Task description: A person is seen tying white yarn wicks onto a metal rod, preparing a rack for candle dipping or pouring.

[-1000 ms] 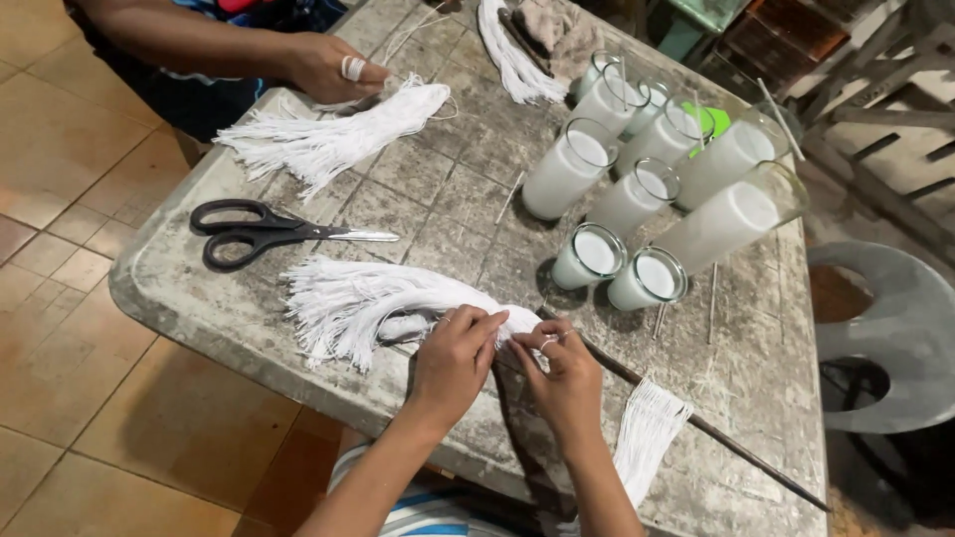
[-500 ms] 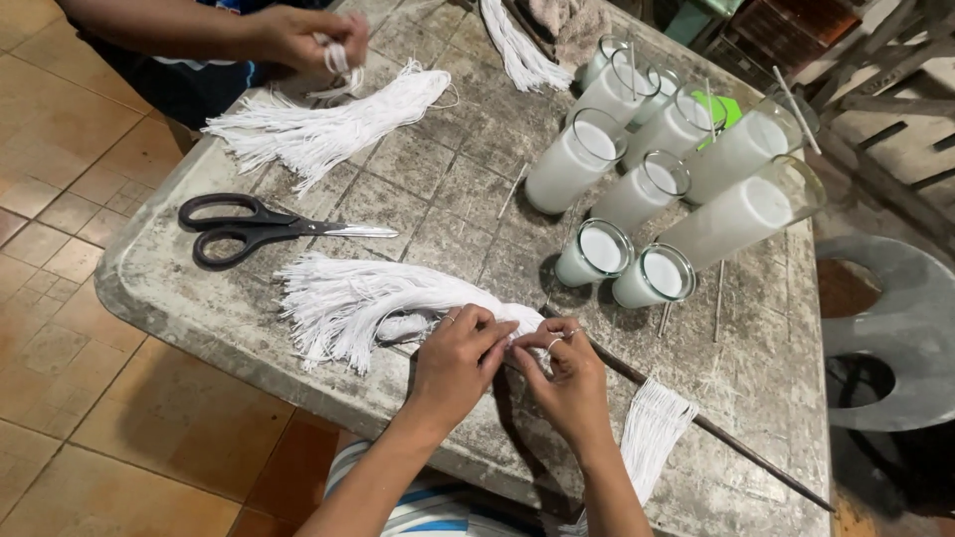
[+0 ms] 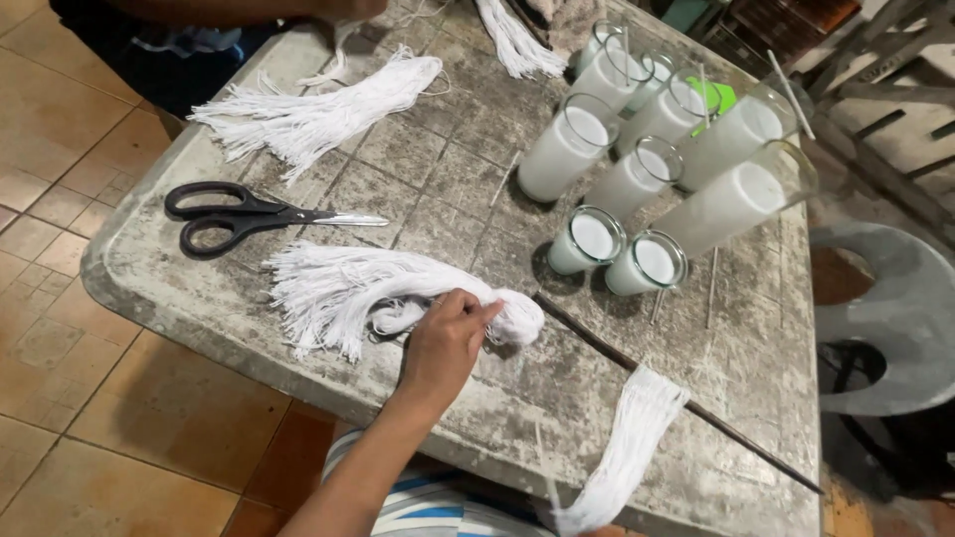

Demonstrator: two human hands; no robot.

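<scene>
**One hand off the string bundle**

Since a moment ago the right hand has dropped out of view; its grip cannot be told. Left hand (image 3: 445,343) pinches the white string bundle (image 3: 383,295) at the table (image 3: 149,268) edge. Glass candles (image 3: 647,159) stand filled; more bundles remain.

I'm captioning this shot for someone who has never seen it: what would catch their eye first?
Probably the cluster of glass candles filled with white wax, at the far right of the worn grey table. Next, the bundle of white string near the front edge, which the left hand pinches at its bunched end. Black-handled scissors lie just beyond it, to the left.
</scene>
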